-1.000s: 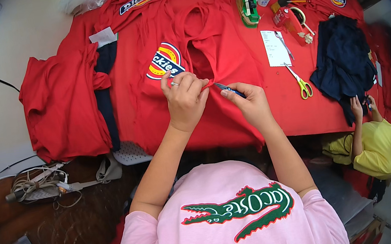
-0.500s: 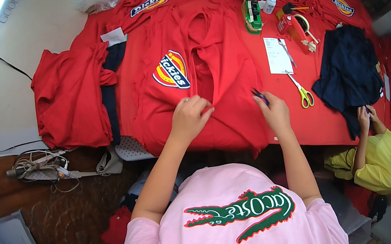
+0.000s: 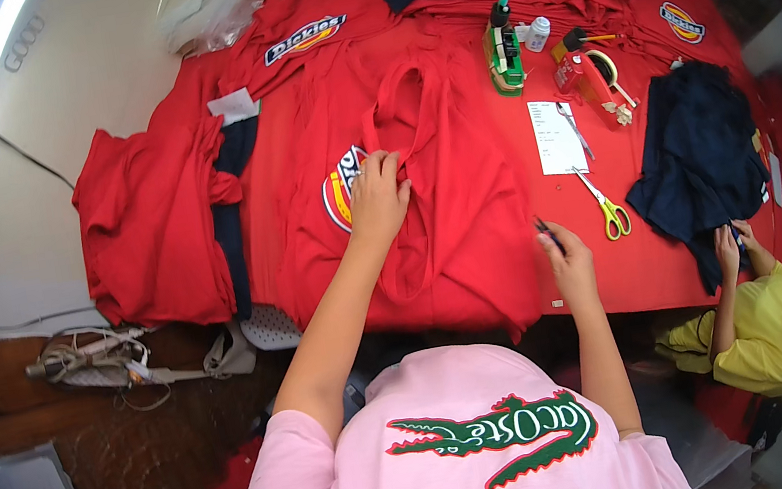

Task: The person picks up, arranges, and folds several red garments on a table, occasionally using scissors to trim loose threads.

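A red shirt [image 3: 479, 221] with a round logo patch lies spread before me at the table's near side. My left hand [image 3: 380, 208] is on it beside the open neckline, fingers closed on the fabric at the neckline's left edge and covering part of the patch. Right of the shirt, my right hand [image 3: 570, 263] is closed around small dark thread snips [image 3: 548, 233], their tips pointing up and away from me and apart from the fabric.
Yellow-handled scissors [image 3: 615, 219], a white paper slip [image 3: 555, 139], a green tape dispenser [image 3: 504, 60] and a red one [image 3: 589, 83] lie to the right. Folded red shirts [image 3: 150, 220] sit left. A co-worker in yellow [image 3: 763, 330] handles a navy garment [image 3: 694, 143].
My left hand has moved up along the neckline, which now hangs in a longer loop toward me. My right hand, with the snips, has shifted right and nearer, off the shirt.
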Demonstrator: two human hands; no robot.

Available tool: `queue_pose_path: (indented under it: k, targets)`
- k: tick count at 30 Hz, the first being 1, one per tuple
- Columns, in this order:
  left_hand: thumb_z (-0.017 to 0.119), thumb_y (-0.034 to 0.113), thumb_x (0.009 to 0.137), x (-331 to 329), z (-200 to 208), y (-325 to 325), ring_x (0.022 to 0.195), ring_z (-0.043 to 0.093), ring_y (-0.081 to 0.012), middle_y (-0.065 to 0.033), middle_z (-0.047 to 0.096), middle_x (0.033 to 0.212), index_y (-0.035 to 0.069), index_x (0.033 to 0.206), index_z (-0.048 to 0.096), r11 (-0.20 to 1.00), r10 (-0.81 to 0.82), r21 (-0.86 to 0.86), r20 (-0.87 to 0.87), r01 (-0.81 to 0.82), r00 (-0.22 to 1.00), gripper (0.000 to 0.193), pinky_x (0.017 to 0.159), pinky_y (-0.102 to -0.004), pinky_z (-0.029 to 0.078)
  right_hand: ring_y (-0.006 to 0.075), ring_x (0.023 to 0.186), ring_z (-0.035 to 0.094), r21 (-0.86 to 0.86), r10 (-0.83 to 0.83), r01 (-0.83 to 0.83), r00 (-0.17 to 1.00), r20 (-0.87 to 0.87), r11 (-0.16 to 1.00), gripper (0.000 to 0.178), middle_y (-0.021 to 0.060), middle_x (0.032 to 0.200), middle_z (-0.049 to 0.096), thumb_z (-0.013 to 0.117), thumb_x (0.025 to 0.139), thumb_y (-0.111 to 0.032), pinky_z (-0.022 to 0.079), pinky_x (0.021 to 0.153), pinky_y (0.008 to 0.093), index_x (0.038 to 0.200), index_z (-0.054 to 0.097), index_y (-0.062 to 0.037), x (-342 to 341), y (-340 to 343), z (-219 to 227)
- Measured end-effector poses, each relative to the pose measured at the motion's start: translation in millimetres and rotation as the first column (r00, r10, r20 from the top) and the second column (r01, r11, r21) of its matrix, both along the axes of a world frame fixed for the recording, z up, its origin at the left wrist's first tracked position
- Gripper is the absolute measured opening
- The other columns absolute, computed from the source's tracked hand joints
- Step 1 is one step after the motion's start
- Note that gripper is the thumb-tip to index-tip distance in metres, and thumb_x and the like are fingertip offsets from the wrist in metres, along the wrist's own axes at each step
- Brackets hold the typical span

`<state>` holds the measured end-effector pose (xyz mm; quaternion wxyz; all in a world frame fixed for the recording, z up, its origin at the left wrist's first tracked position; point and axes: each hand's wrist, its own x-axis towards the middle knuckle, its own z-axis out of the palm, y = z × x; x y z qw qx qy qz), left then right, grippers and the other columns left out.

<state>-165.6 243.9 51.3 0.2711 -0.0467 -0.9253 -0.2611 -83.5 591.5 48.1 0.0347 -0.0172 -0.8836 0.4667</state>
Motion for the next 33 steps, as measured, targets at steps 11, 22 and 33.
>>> queue_pose_path:
  k: [11,22,33]
  targets:
    - [0.072,0.012,0.103,8,51,-38,0.096,0.068,-0.0070,-0.0021,0.075,0.104,-0.003,0.117,0.073,0.393,-0.521,0.912,0.327,-0.119,0.789,0.021,0.089,-0.0255,0.054,0.0093,0.064,0.047,-0.187,0.192,-0.172,0.977,0.095,0.967,0.022,0.0011,0.071,0.054,0.078,0.100,-0.021,0.040,0.058,0.0295,0.105,0.070,-0.0012,-42,-138,119]
    - [0.077,0.003,0.096,26,109,-67,0.096,0.065,-0.0077,-0.0012,0.073,0.102,-0.001,0.111,0.076,0.550,-0.493,0.829,0.219,0.106,0.842,0.015,0.087,-0.0246,0.052,0.0213,0.065,0.066,-0.025,0.333,-0.333,0.943,-0.018,0.943,0.028,0.0115,0.079,0.070,0.082,0.094,-0.030,0.051,0.061,0.0351,0.106,0.076,-0.0049,-69,-205,150]
    - [0.074,0.004,0.099,25,108,-69,0.096,0.069,-0.0099,-0.0048,0.076,0.104,-0.003,0.113,0.075,0.379,-0.571,0.925,0.214,0.024,0.793,0.015,0.089,-0.0260,0.054,0.0195,0.062,0.061,-0.085,0.275,-0.282,0.958,-0.086,0.956,0.022,0.0109,0.075,0.067,0.079,0.098,-0.025,0.048,0.059,0.0341,0.102,0.076,-0.0039,-68,-195,141]
